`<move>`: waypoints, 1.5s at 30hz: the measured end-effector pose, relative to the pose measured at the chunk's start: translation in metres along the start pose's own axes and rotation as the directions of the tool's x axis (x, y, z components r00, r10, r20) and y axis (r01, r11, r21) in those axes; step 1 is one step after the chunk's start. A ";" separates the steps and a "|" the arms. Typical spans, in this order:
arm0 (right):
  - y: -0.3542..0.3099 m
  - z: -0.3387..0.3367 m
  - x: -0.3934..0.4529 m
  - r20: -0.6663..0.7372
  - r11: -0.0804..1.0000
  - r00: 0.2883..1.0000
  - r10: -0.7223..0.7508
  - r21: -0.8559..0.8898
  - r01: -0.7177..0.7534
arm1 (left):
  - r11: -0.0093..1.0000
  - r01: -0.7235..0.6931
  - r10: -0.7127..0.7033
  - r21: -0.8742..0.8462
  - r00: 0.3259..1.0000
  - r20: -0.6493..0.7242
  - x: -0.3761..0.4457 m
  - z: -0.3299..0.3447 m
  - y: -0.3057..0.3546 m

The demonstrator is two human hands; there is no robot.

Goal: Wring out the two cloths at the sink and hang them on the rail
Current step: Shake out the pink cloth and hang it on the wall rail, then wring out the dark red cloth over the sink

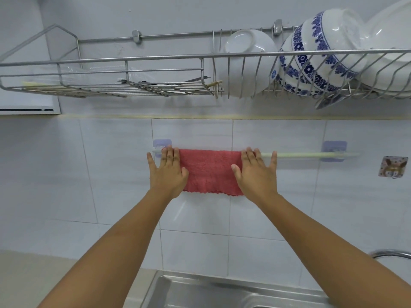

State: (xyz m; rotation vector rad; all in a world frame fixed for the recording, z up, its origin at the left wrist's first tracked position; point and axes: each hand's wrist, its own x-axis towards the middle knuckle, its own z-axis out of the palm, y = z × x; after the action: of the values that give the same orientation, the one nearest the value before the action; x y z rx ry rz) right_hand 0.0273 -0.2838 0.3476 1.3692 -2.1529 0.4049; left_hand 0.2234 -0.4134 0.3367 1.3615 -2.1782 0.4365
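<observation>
- The left hand (168, 172) and the right hand (255, 172), at mid-frame, lie flat with fingers spread, each pressing one side edge of the red cloth (210, 172); neither grips it.
- That cloth is draped over the pale rail (298, 154) on the tiled wall, so one hanging looks nearly done, short of smoothing.
- The second cloth is nowhere in view; I judge it remains to be wrung and hung.
- The sink (200, 292) is cut off at the bottom edge, its basin mostly hidden.

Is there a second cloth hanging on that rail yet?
No, only the red cloth hangs on the rail; the rest is bare.
</observation>
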 end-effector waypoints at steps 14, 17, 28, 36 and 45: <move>0.010 0.006 -0.044 0.108 0.995 0.994 -0.011 0.103 0.000 | 0.992 -0.045 0.065 -0.119 0.983 0.174 -0.042 0.002 0.042; 0.027 0.024 -0.075 0.199 0.993 0.980 -0.022 0.117 -0.001 | 0.990 -0.079 0.108 -0.116 0.956 0.274 -0.069 0.018 0.060; 0.117 0.083 -0.208 0.538 0.998 0.842 0.035 0.018 -0.053 | 0.960 -0.218 0.280 -0.178 0.799 0.532 -0.169 0.071 0.171; 0.202 0.112 -0.281 0.615 0.993 0.780 0.116 -0.050 -0.109 | 0.929 -0.240 0.369 -0.282 0.651 0.663 -0.240 0.104 0.269; 0.283 0.165 -0.335 0.729 0.978 0.670 0.138 0.006 -0.208 | 0.899 -0.252 0.437 -0.357 0.555 0.708 -0.302 0.156 0.367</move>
State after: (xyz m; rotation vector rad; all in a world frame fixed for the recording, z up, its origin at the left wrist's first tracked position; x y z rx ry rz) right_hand -0.1649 -0.0009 0.0271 1.5495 -2.9648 -0.0059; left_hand -0.0409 -0.1149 0.0353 1.0788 -3.1237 -0.3645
